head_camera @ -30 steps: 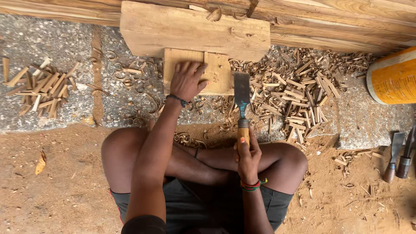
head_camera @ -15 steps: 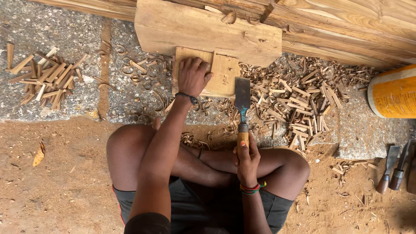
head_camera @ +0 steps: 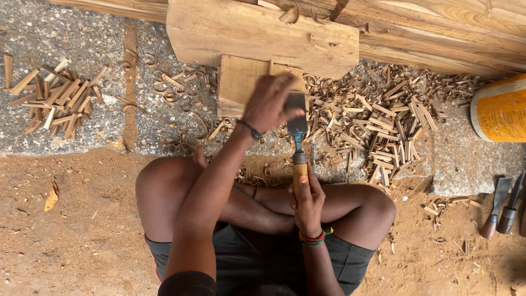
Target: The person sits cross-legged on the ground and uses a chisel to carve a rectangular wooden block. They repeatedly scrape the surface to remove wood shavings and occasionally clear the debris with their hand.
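I sit cross-legged on the ground. My right hand (head_camera: pixel 308 201) grips the wooden handle of a wide chisel (head_camera: pixel 298 143), blade pointing away from me. My left hand (head_camera: pixel 270 102) is over the blade's upper end, fingers on the metal, above a small wooden board (head_camera: pixel 236 85). That board lies against a thick wooden block (head_camera: pixel 257 30) resting on stone paving.
Wood chips and shavings (head_camera: pixel 378 118) are heaped right of the board; a smaller pile of chips (head_camera: pixel 52 104) lies far left. A yellow-orange bucket (head_camera: pixel 501 109) stands at the right edge. Two more chisels (head_camera: pixel 501 205) lie on the dirt at the right. Long planks (head_camera: pixel 438 27) run along the top.
My left hand has left the board's top and moved right onto the chisel blade. The chisel has shifted left toward the board.
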